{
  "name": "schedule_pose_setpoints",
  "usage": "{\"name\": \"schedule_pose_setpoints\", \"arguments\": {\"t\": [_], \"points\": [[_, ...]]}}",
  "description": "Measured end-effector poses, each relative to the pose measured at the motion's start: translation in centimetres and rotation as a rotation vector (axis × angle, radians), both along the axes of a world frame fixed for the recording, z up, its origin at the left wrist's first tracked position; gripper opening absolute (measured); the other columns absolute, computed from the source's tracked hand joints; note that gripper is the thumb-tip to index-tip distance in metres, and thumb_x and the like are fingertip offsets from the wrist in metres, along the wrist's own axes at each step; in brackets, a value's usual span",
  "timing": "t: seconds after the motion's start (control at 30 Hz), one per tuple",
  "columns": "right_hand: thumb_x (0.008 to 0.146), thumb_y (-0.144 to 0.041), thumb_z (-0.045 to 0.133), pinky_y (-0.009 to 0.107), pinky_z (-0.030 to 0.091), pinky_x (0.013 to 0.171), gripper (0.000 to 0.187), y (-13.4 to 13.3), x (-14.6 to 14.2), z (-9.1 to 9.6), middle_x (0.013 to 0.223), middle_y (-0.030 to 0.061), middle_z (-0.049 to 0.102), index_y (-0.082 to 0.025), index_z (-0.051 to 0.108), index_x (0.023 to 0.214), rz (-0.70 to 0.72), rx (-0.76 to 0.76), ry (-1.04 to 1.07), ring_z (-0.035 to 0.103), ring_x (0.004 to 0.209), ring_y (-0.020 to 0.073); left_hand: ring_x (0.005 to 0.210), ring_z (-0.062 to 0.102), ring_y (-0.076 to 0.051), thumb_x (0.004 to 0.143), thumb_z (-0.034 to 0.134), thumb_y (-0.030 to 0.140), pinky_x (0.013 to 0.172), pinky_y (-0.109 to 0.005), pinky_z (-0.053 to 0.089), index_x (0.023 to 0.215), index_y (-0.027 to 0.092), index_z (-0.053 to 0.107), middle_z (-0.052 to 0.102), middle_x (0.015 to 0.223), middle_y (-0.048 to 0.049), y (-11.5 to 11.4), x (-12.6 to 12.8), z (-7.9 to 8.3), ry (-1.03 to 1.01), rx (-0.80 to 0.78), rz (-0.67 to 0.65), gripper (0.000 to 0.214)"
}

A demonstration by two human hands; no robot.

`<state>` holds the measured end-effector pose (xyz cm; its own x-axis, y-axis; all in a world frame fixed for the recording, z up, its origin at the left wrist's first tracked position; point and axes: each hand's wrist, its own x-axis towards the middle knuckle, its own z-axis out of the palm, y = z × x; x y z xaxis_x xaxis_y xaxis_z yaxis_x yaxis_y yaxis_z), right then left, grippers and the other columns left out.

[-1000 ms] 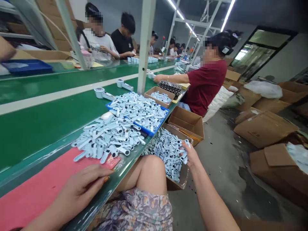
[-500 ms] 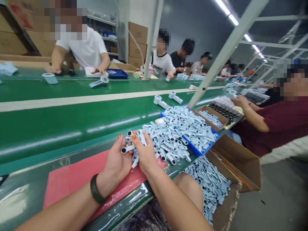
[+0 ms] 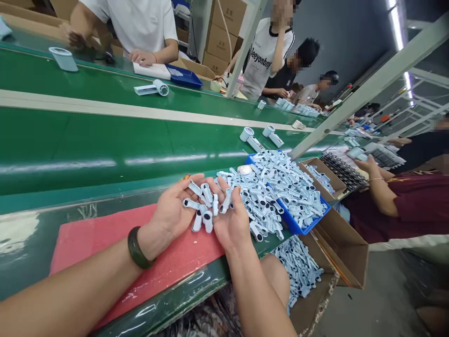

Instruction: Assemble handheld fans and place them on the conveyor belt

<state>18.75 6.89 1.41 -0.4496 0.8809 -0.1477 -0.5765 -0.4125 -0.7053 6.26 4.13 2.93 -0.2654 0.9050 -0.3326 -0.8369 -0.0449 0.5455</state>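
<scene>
Cupping pale-blue, black-spotted plastic pieces (image 3: 208, 223).
Your left hand (image 3: 174, 209), right hand (image 3: 234, 227) together, palms up, fingers unclenched; next move likely wants steadiness.

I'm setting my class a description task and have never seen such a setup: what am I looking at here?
There is no robot: these are a person's two bare hands, seen by a head-worn camera looking forward and down. The left hand, wearing a dark bracelet, and the right hand are cupped open, holding several small, elongated pale-blue pieces with black ends. Beneath lies a flat pink sheet on a dark-green worktop. Beside it are a heap of similar pieces and a heaped, rectangular blue tray.
</scene>
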Motion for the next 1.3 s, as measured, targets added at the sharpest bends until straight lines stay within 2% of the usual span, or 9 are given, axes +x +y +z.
{"name": "schedule_pose_setpoints", "arguments": {"t": [0.17,0.27,0.37,0.43,0.53,0.63,0.8,1.13,1.3], "points": [[0.090,-0.048,0.072,0.058,0.044,0.117,0.052,-0.2,0.7,0.0,0.139,0.0085,0.066,-0.024,0.056,0.133,0.011,0.032,0.038,0.059,0.134,0.0280,0.060,0.061,-0.020,0.091,0.055,0.024,0.060,-0.034,0.051,0.093,0.012,0.075,0.070,0.079,-0.0086,-0.1,0.1,0.3,0.045,-0.013,-0.044,0.023],[0.083,-0.036,0.080,0.058,0.042,0.119,0.062,-0.2,1.0,-0.2,0.139,0.0084,0.066,-0.025,0.052,0.137,0.006,0.079,0.057,0.059,0.133,0.0276,0.066,0.065,-0.022,0.092,0.053,0.023,0.063,-0.036,0.054,0.092,0.011,0.075,0.071,0.080,-0.0103,0.0,0.2,0.4,0.031,-0.012,-0.037,0.026],[0.081,-0.044,0.084,0.058,0.044,0.118,0.071,-0.2,1.3,-0.3,0.143,0.0084,0.062,-0.027,0.050,0.141,0.006,0.123,0.049,0.057,0.135,0.0277,0.078,0.069,-0.023,0.090,0.057,0.022,0.068,-0.034,0.055,0.089,0.010,0.075,0.074,0.089,-0.0123,0.0,0.4,0.4,-0.009,0.024,-0.027,0.022],[0.081,-0.055,0.081,0.058,0.045,0.117,0.073,-0.2,1.5,-0.2,0.147,0.0086,0.059,-0.029,0.050,0.142,0.012,0.144,0.036,0.054,0.139,0.0281,0.082,0.069,-0.022,0.089,0.061,0.022,0.069,-0.032,0.055,0.087,0.010,0.075,0.074,0.093,-0.0132,0.0,0.5,0.3,-0.020,0.048,-0.032,0.019],[0.088,-0.065,0.069,0.059,0.046,0.116,0.065,-0.1,1.6,0.0,0.148,0.0087,0.057,-0.029,0.051,0.140,0.017,0.129,0.025,0.052,0.141,0.0281,0.078,0.067,-0.021,0.087,0.062,0.023,0.068,-0.032,0.053,0.088,0.010,0.076,0.074,0.093,-0.0133,-0.1,0.6,0.3,-0.015,0.060,-0.042,0.019],[0.095,-0.057,0.059,0.058,0.044,0.117,0.053,-0.1,1.8,0.1,0.146,0.0078,0.060,-0.028,0.053,0.138,0.013,0.093,0.020,0.053,0.140,0.0261,0.077,0.066,-0.021,0.089,0.060,0.025,0.069,-0.033,0.053,0.090,0.009,0.076,0.074,0.098,-0.0150,-0.2,0.6,0.4,0.000,0.060,-0.049,0.022],[0.099,-0.040,0.048,0.059,0.040,0.119,0.044,0.0,2.0,-0.2,0.144,0.0065,0.062,-0.026,0.050,0.141,0.010,0.109,0.018,0.055,0.139,0.0242,0.091,0.068,-0.024,0.090,0.060,0.028,0.080,-0.036,0.054,0.089,0.010,0.076,0.074,0.109,-0.0176,-0.2,0.6,0.4,0.017,0.057,-0.051,0.024],[0.098,-0.037,0.047,0.062,0.034,0.122,0.042,-0.3,2.3,0.5,0.135,0.0052,0.069,-0.025,0.054,0.137,-0.012,0.140,-0.001,0.059,0.135,0.0240,0.104,0.069,-0.028,0.093,0.059,0.034,0.086,-0.038,0.057,0.093,0.009,0.077,0.074,0.112,-0.0205,-0.3,0.6,0.2,0.021,0.060,-0.071,0.032],[0.095,-0.038,0.054,0.056,0.033,0.125,0.042,-0.1,2.9,0.6,0.134,0.0050,0.069,-0.027,0.057,0.136,-0.092,0.218,-0.019,0.059,0.134,0.0232,0.114,0.068,-0.030,0.095,0.056,0.035,0.100,-0.041,0.055,0.095,0.008,0.077,0.072,0.118,-0.0229,-0.3,0.6,0.1,-0.016,0.085,-0.083,0.034]]}}
